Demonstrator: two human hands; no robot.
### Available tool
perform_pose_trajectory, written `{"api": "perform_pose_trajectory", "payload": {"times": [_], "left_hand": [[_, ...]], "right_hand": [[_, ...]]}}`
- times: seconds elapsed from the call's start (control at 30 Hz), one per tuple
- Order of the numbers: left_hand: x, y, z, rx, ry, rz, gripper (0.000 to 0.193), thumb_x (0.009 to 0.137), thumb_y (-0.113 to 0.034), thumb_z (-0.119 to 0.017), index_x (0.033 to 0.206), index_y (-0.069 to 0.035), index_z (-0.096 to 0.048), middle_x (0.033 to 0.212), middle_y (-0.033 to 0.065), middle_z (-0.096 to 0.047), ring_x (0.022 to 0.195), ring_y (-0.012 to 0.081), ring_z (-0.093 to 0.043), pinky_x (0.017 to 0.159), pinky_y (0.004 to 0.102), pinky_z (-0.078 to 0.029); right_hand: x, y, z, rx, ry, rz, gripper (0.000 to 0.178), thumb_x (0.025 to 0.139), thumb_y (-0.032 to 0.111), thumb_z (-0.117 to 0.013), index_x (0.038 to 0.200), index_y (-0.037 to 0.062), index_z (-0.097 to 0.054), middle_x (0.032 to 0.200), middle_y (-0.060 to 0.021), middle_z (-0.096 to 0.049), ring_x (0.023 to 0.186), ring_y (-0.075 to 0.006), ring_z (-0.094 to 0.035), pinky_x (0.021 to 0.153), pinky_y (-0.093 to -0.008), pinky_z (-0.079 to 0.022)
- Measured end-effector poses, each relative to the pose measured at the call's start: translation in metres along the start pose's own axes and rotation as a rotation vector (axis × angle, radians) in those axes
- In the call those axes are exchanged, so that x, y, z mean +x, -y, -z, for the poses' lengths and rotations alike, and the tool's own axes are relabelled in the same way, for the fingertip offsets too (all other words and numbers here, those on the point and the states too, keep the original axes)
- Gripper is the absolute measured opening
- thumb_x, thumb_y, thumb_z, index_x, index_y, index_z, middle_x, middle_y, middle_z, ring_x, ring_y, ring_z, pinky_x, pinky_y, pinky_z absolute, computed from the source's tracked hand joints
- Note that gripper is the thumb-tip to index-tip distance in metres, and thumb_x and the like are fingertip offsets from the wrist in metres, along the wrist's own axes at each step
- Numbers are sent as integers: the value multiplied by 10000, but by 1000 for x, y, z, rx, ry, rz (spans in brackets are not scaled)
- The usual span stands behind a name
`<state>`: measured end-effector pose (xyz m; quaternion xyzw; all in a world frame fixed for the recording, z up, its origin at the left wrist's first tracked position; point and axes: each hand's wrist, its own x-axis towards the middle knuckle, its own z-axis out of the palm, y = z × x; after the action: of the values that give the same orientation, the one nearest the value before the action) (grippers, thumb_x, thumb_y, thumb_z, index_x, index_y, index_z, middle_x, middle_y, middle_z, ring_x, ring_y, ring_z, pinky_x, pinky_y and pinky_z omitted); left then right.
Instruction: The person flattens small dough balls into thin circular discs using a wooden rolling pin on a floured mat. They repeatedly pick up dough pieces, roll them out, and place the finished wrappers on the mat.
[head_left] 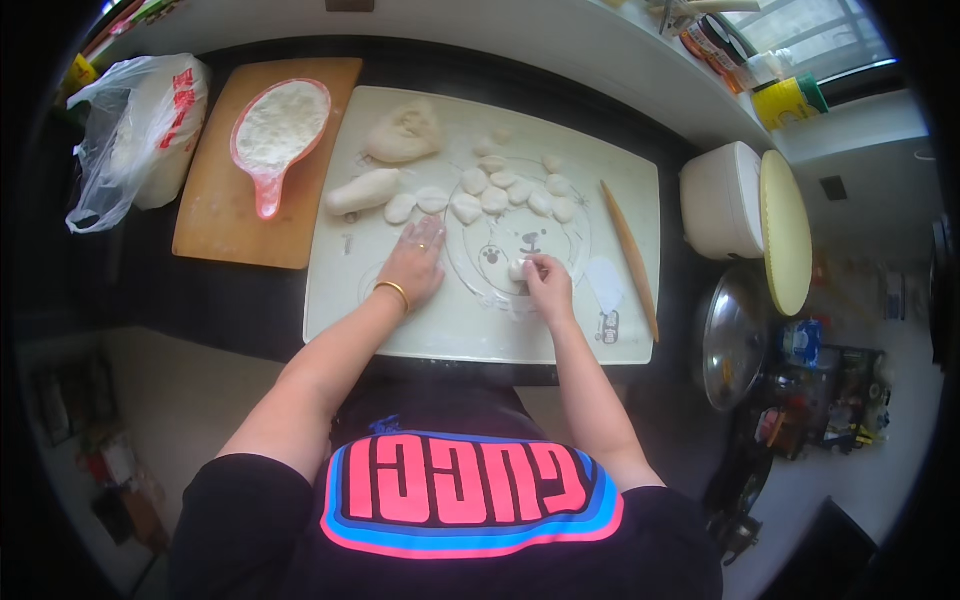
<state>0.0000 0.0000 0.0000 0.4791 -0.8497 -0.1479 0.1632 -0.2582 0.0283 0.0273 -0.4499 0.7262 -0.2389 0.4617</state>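
My left hand (413, 264), with a gold bangle on the wrist, lies flat with fingers spread on the white kneading mat (350, 300). My right hand (546, 282) pinches a small piece of dough (517, 269) against the mat's middle. Beyond both hands lie several cut dough pieces (500, 195) in a loose cluster. A thick dough log (362, 190) rests to the left of them, and a large dough lump (403, 134) sits at the mat's far side.
A wooden rolling pin (629, 258) lies along the mat's right side. A pink scoop of flour (278, 130) sits on a wooden board (215, 215), with a flour bag (140, 135) at far left. A white cooker (722, 200) and a metal lid (733, 338) stand right.
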Motion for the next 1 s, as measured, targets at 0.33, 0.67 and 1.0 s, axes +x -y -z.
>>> {"api": "perform_pose_trajectory", "payload": {"times": [0.33,0.67,1.0], "left_hand": [[-1,1,-5,22,-23,-17,592,781,-179,-530,1310,45,-389,1403,215,-340,1324,317,-297,1113,417,-202],[-1,2,-1,-11,-10,-4,590,762,-159,-551,1293,49,-403,1393,218,-352,1308,332,-319,1097,432,-231],[5,-1,3,-20,-14,-20,601,730,-138,-575,1281,48,-419,1379,214,-370,1292,340,-343,1088,443,-251]], "right_hand": [[20,31,-41,-731,-405,424,765,875,397,-510,1413,-22,-162,1491,-229,-64,1391,-353,-23,1063,-596,-33],[25,28,-48,-921,-266,279,962,781,487,-583,1425,-43,-105,1491,-262,18,1394,-372,56,1054,-619,27],[68,44,-58,-901,-319,529,967,773,526,-572,1443,12,-100,1486,-273,-11,1385,-415,0,1025,-663,5]]}}
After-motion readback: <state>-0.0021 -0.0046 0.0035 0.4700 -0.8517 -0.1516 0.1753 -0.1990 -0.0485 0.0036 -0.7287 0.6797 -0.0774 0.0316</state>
